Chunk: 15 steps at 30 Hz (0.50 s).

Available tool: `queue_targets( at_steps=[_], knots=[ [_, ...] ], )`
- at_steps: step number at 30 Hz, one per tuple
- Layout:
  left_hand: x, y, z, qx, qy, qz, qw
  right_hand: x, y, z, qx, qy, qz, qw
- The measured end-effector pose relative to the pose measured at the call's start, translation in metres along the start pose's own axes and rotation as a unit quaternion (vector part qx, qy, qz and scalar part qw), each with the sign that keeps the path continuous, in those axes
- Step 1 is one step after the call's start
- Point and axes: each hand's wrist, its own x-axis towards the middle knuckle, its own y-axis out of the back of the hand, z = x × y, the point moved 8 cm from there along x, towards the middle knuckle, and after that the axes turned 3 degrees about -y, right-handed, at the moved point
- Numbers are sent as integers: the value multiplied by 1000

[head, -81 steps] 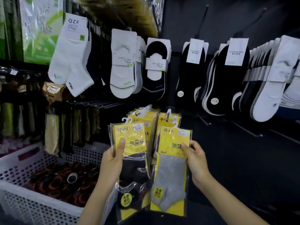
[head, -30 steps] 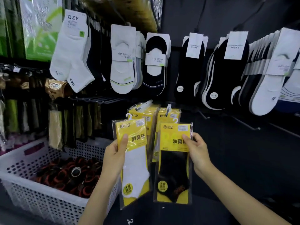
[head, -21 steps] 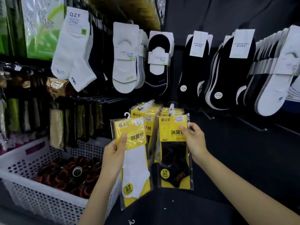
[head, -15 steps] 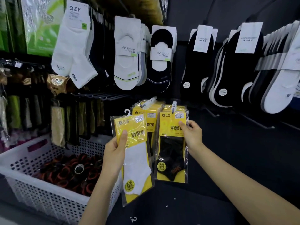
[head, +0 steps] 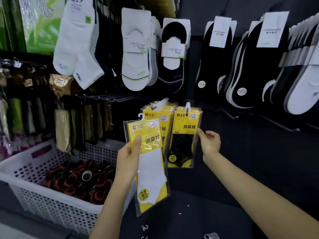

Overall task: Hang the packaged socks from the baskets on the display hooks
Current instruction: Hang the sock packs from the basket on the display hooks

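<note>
My left hand (head: 127, 159) grips a yellow packaged white sock (head: 151, 171) by its upper left, thumb on the front, its small white hanger free at the top. A yellow packaged black sock (head: 185, 135) hangs at the front of the right display hook (head: 187, 106). My right hand (head: 209, 144) is beside it, a fingertip touching its right edge and the other fingers loosely curled. The left display hook (head: 162, 101) carries a stack of the same yellow packs (head: 160, 116).
A white perforated basket (head: 51, 202) at lower left holds dark red and black rolled items. White and black socks (head: 134, 54) hang in rows above. Bare hooks (head: 283, 125) stick out at right. Thin packs (head: 62, 128) hang at left.
My right hand lifted the black sock pack up onto the right hook and loosened its pinch. My left hand kept the white sock pack almost still.
</note>
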Motion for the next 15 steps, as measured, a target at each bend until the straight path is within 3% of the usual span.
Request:
queue_targets(
  at_steps=[3,6,8,10,15],
  knots=[
    [-5,-17,-1,-36,4,-32,999,-32,-8,6,12,-33,-122,992],
    [-12,-34,-4,-60,14,-70,996,-76,-27,3,-9,-36,-279,959],
    [-16,-45,-10,-77,45,-105,990,-99,-33,-1,-29,-14,-344,938],
    [-22,-54,-13,-86,66,-126,986,-110,-28,-6,-22,9,-353,935],
    [-30,-65,-2,-93,50,-144,984,-104,1,-18,38,49,-291,955]
  ],
)
